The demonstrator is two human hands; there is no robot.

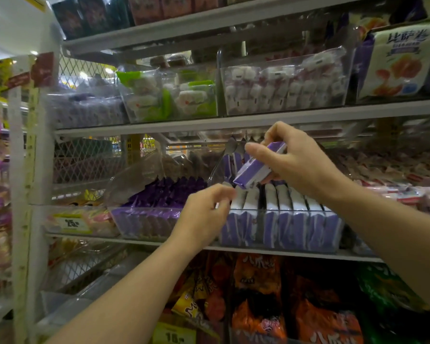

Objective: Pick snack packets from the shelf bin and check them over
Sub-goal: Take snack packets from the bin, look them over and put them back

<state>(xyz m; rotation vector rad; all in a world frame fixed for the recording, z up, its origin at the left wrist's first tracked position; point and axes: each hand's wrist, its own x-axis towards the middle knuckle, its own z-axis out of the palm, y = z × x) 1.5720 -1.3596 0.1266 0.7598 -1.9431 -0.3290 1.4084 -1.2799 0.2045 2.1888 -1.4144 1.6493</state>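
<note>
Head view, items as seen.

1. My right hand [296, 165]: raised above the bin, thumb on top and fingers beneath, gripping one packet [255, 170].
2. Packet: purple and white, tilted with its lower end down to the left, held just above the row and clear of it.
3. Bin [296, 210]: clear plastic, standing on the middle shelf [283, 252].
4. Row [283, 198]: matching purple-and-white packets, upright and side by side, filling the bin from end to end.
5. My left hand [204, 214]: at the bin's left end, fingers curled, tips at the top edge of the leftmost packet in the row. Motion blur here; I cannot tell whether they pinch it or only touch it.
6. Left bin [144, 219]: just beside the first, holding dark purple packets stood on edge.
7. Price tag [71, 223]: yellow, further left on the same shelf.
8. Upper bins: white-and-green sweets [169, 100] and white-and-maroon sweets [283, 88], one shelf up.
9. Orange bags [258, 274]: one shelf down, under the bin.
</note>
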